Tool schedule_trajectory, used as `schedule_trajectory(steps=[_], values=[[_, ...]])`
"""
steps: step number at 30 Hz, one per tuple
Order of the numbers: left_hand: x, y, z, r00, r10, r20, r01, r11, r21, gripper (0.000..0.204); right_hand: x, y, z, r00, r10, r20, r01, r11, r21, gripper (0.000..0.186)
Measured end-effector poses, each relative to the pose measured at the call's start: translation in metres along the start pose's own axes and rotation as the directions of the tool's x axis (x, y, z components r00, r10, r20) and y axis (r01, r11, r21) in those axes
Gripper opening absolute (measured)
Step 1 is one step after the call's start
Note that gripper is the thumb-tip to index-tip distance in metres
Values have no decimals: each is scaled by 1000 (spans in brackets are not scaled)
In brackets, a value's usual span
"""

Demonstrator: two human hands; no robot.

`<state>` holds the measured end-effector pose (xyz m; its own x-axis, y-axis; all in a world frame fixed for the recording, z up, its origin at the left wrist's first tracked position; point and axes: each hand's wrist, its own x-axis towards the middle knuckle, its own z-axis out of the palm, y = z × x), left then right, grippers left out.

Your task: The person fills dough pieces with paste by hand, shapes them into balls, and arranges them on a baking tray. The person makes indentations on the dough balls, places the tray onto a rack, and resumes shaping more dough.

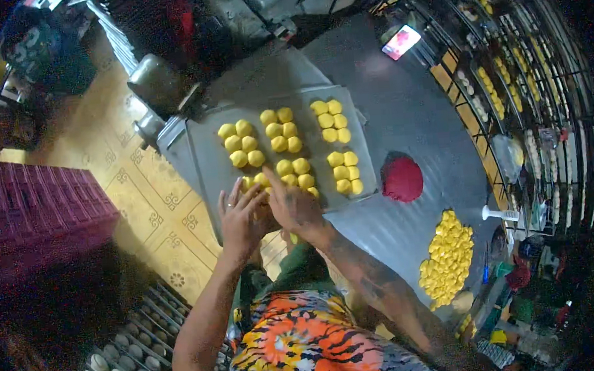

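Note:
A grey metal tray (pixel 213 167) lies before me with several clusters of round yellow dough balls (pixel 241 144), the balls in each cluster set side by side. My left hand (pixel 241 214) is over the tray's near left corner, its fingers stretched and spread beside the nearest yellow balls (pixel 261 179). Close against it, my right hand (pixel 293 203) reaches in with the index finger extended to the same cluster. Its other fingers are partly hidden, and so are some of the balls beneath both hands.
On the grey table (pixel 402 107) right of the tray sit a dark pink round mass (pixel 402 178) and a heap of small yellow pieces (pixel 448 261). A lit phone (pixel 401 42) lies farther back. Racks of trays (pixel 513 92) line the right; maroon crates (pixel 41 209) stand left.

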<state>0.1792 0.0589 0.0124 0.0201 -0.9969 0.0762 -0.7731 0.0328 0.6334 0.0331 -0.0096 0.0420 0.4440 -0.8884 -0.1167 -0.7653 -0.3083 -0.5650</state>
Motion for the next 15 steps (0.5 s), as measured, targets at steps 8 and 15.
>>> schedule_trajectory(steps=[8, 15], values=[[-4, -6, 1, 995, -88, -54, 91, 994, 62, 37, -85, 2, 11, 986, -147, 74, 157, 972, -173, 57], [-4, 7, 5, 996, -72, -53, 72, 997, -12, 35, -12, -1, 14, 992, -79, -102, 61, 983, -173, 52]])
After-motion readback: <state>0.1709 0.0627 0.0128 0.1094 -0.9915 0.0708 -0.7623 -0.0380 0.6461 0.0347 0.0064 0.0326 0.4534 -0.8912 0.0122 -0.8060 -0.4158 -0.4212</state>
